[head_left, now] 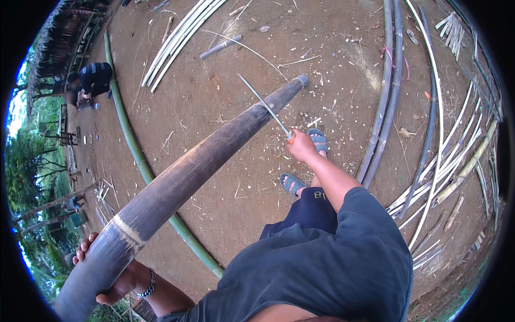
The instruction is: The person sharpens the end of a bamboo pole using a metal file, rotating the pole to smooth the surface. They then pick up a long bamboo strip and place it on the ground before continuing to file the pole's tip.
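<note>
A thick, dark bamboo pole (177, 185) slants from the lower left up towards the middle, with a pale ring at one joint. My left hand (127, 280) grips its near end, fingers round one side and thumb on the other; a chain bracelet is on that wrist. In my right hand (301, 146) is a long-bladed tool (263, 101) with an orange handle. Its straight, thin metal blade crosses over the pole near the far end, seen almost edge-on. Whether blade and pole touch, I cannot tell.
A long green bamboo pole (129, 129) lies on the dirt beyond the dark one. Pale split strips (185, 37) lie ahead. Two dark poles (387, 96) and more strips (450, 155) are at the right. Someone crouches (95, 79) at the far left. My sandalled feet stand below my right hand.
</note>
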A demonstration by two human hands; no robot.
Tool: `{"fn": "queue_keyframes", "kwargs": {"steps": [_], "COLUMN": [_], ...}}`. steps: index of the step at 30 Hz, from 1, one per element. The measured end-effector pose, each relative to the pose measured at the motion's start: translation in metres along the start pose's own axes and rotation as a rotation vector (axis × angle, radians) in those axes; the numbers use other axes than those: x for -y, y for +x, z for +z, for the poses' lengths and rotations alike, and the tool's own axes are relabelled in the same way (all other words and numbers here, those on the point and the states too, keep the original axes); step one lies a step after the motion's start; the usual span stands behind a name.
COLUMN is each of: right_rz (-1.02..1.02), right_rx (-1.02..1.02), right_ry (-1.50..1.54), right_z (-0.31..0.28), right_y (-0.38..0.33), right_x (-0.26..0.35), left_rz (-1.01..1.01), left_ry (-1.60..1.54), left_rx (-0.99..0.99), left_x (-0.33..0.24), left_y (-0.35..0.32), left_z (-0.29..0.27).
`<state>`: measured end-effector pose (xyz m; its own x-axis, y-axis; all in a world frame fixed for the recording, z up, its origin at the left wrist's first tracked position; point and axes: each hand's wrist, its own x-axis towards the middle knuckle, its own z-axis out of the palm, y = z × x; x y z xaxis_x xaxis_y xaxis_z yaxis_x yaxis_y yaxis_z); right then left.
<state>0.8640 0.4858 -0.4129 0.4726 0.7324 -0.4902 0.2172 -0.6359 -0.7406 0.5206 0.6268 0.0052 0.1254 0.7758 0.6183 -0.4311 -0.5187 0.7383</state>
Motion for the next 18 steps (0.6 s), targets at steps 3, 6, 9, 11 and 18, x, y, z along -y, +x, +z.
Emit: {"fn": "queue_keyframes", "kwargs": {"steps": [3, 6, 9, 11, 18], "right_rz": [-0.042, -0.04, 0.064, -0.013, -0.041], "right_rx": [-0.061, 0.007, -0.006, -0.044, 0.021], "right_ry": [0.0, -0.036, 0.002, -0.025, 0.008], "right_z": [0.009, -0.003, 0.004, 0.009, -0.005], "right_y": [-0.001, -0.008, 0.006, -0.002, -0.017], "right_x": [0.002, 0.006, -0.012, -0.008, 0.013], "left_rz": [-0.072, -0.11, 0.024, 0.002, -0.202], "left_ry": [0.028, -0.094, 0.099, 0.071, -0.162], "left_rx": [0.095, 0.13, -0.147, -0.18, 0.005], "left_x": [-0.006, -0.005, -0.001, 0.0, -0.011], "left_y": [0.002, -0.001, -0.008, -0.009, -0.014], "left_z": [0.0, -0.011, 0.009, 0.015, 0.007]}}
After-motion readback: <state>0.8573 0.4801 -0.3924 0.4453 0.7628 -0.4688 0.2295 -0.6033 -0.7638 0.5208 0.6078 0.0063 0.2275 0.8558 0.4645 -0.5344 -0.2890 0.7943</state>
